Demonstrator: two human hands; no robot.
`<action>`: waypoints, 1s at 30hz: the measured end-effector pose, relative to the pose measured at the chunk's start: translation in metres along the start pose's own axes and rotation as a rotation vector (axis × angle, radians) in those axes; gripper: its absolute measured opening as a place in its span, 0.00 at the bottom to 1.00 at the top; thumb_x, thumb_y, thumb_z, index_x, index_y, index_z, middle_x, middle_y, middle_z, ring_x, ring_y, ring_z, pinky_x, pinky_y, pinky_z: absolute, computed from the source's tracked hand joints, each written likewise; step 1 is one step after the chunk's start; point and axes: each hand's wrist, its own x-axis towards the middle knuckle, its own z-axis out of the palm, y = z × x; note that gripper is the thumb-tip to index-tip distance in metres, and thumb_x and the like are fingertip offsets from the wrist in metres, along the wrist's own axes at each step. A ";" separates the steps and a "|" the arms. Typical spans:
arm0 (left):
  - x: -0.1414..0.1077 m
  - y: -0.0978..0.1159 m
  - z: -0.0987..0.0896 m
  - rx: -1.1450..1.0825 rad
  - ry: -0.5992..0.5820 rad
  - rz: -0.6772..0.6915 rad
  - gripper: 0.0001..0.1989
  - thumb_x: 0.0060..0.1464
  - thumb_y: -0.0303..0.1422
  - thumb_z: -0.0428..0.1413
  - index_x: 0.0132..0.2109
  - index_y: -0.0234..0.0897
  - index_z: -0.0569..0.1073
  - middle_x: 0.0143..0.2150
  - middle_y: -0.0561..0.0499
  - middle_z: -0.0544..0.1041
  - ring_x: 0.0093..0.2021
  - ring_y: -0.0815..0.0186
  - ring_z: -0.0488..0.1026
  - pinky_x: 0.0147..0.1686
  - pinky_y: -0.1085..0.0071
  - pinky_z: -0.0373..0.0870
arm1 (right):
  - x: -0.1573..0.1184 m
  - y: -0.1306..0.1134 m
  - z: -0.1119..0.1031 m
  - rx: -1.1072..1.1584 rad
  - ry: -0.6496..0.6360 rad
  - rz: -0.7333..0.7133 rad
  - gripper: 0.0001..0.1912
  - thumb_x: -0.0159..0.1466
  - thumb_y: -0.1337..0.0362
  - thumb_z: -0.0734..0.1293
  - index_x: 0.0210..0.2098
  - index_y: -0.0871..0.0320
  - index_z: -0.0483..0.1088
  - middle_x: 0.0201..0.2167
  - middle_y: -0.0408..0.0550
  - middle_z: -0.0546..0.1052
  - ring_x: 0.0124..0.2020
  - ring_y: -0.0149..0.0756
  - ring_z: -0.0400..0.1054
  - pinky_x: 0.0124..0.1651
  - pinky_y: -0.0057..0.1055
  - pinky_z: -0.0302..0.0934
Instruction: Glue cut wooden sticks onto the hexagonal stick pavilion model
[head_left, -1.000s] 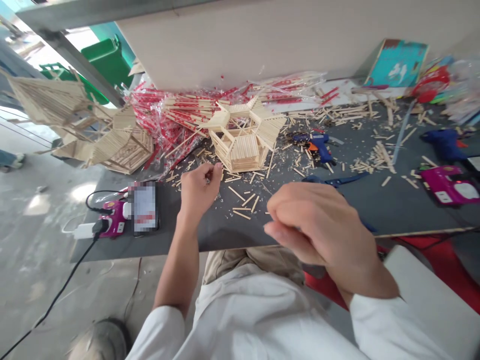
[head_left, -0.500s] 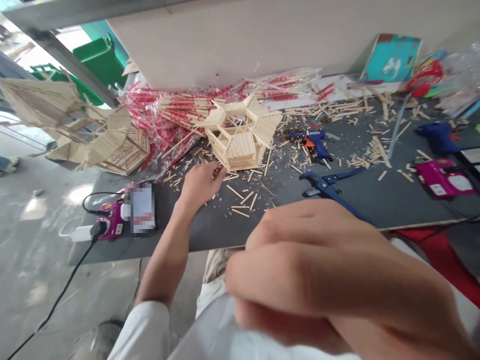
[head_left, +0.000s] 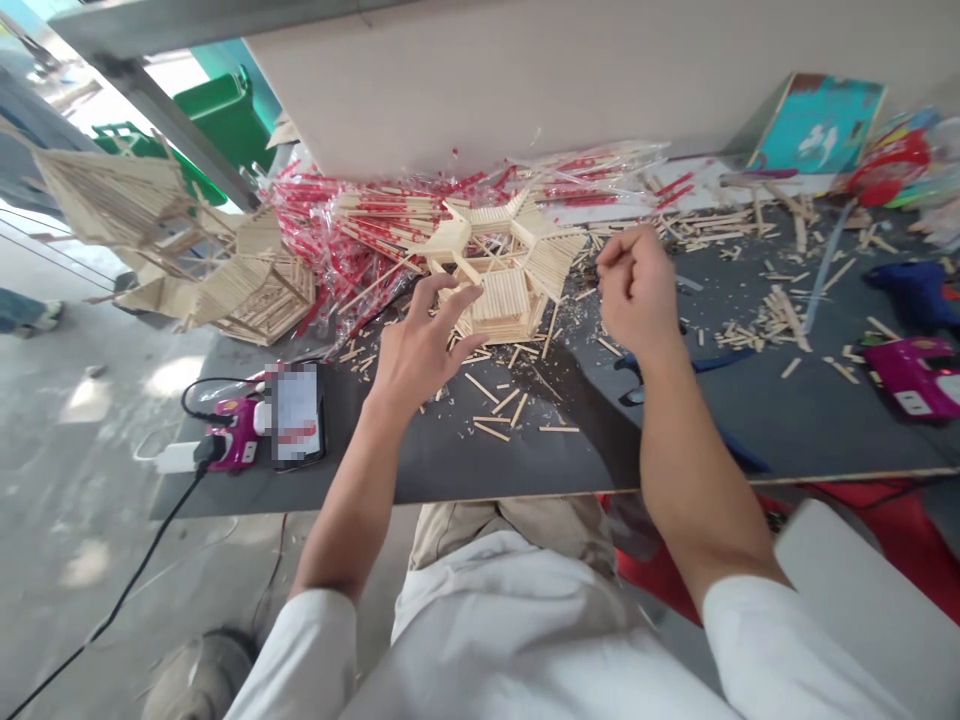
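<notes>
A pale wooden-stick model (head_left: 502,292) with slatted panels stands on the dark table. My left hand (head_left: 421,345) is at its near left side, fingers spread and thumb apart, the fingertips overlapping the model in view. Whether they touch it I cannot tell. My right hand (head_left: 639,290) is to the right of the model, fingers curled into a loose fist. What it holds, if anything, is hidden. It covers the spot where a blue glue gun lay. Below its wrist lies a blue hand cutter (head_left: 720,362), partly hidden by the forearm. Short cut sticks (head_left: 499,408) lie in front of the model.
A larger stick model (head_left: 225,285) stands at the left. Behind are plastic-wrapped red-tipped sticks (head_left: 322,235). A phone (head_left: 298,415) lies by a purple power strip (head_left: 238,435). At right are another purple strip (head_left: 911,375), a blue glue gun (head_left: 911,293) and a teal board (head_left: 821,125).
My right hand has moved from close to the camera out over the table, right of the model. My left hand has lifted from the model's base and spread its fingers. The view has shifted slightly.
</notes>
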 end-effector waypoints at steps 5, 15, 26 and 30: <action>0.005 0.000 0.016 -0.003 -0.007 0.002 0.20 0.70 0.48 0.54 0.65 0.55 0.74 0.69 0.46 0.72 0.48 0.58 0.79 0.33 0.68 0.69 | -0.016 0.011 0.027 -0.058 0.129 0.036 0.13 0.75 0.58 0.57 0.48 0.52 0.71 0.36 0.51 0.74 0.40 0.45 0.71 0.51 0.49 0.68; 0.005 0.000 0.018 0.096 0.030 0.008 0.19 0.73 0.47 0.49 0.63 0.50 0.76 0.64 0.47 0.78 0.52 0.59 0.80 0.36 0.68 0.71 | -0.021 -0.025 0.042 -0.262 0.126 -0.200 0.14 0.76 0.58 0.58 0.50 0.52 0.74 0.50 0.54 0.78 0.57 0.50 0.69 0.63 0.57 0.62; 0.004 -0.007 0.025 -0.026 0.110 0.075 0.22 0.74 0.49 0.48 0.62 0.48 0.77 0.61 0.47 0.80 0.55 0.61 0.80 0.39 0.71 0.73 | -0.035 -0.062 0.077 -0.336 -0.039 -0.210 0.13 0.74 0.68 0.64 0.55 0.54 0.74 0.56 0.54 0.79 0.64 0.51 0.65 0.68 0.55 0.60; 0.001 -0.013 0.025 -0.169 0.130 0.091 0.24 0.73 0.50 0.50 0.67 0.46 0.73 0.62 0.45 0.79 0.58 0.59 0.78 0.47 0.70 0.74 | -0.035 -0.058 0.079 -0.353 0.018 -0.239 0.09 0.73 0.66 0.66 0.52 0.53 0.74 0.54 0.52 0.80 0.61 0.49 0.67 0.67 0.51 0.61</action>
